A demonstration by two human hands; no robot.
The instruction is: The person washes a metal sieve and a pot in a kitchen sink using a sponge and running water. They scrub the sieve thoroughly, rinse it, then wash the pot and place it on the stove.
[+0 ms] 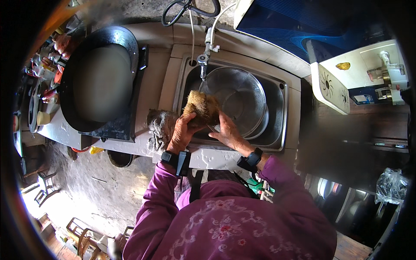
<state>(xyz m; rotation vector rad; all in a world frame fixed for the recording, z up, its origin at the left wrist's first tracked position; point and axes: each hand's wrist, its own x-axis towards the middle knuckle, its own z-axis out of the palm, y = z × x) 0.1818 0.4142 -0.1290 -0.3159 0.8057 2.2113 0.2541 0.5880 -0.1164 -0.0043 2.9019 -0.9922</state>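
Over the left part of the sink, a brown, shaggy fibrous bundle [202, 105], perhaps a loofah scrubber, is between my hands. My left hand [186, 128] grips its lower left side, thumb on top. My right hand [229, 128] presses its right side with the thumb; the fingers curl below, partly hidden, near the rim of a metal bowl. This wide, round bowl [239, 100] sits in the stainless steel sink [276, 130], with another pale rim showing beneath it. The tap [203, 63] points down just above the bundle.
A grey rag [161, 128] lies on the counter beside my left hand. Farther left, a large wok [118, 35] with cloudy contents rests on a black stove [112, 131]. Wet spots mark the counter's front edge [211, 159]. A white-sided appliance [357, 74] stands at right.
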